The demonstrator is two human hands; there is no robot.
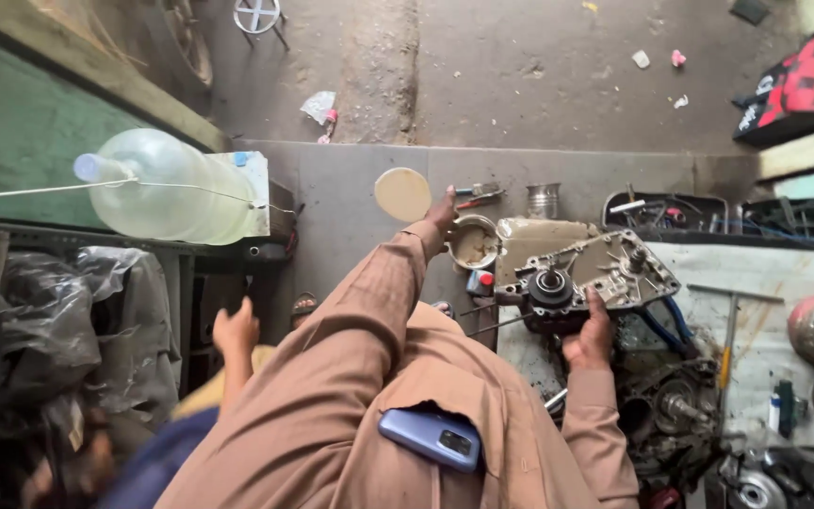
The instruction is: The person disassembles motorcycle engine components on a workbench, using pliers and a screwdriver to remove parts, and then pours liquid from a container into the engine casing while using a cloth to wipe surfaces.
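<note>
My right hand (590, 337) grips the near edge of a grey metal engine casing (605, 269) and holds it tilted above the work surface. A black round gear part sits in the casing's left side. My left hand (442, 211) reaches forward in a brown sleeve to the far rim of an open round tin (473, 245) of pale grease. A round beige lid (402, 193) lies just left of that hand. The hand's fingers are hidden behind it. A blue phone (431, 438) sticks out of my chest pocket.
Another person's hand (236, 330) is raised at lower left. A large clear plastic bottle (167, 188) lies on a shelf to the left. A metal cup (544, 200), red-handled pliers (478, 198), a tool tray (661, 212) and oily engine parts (675, 405) crowd the right side.
</note>
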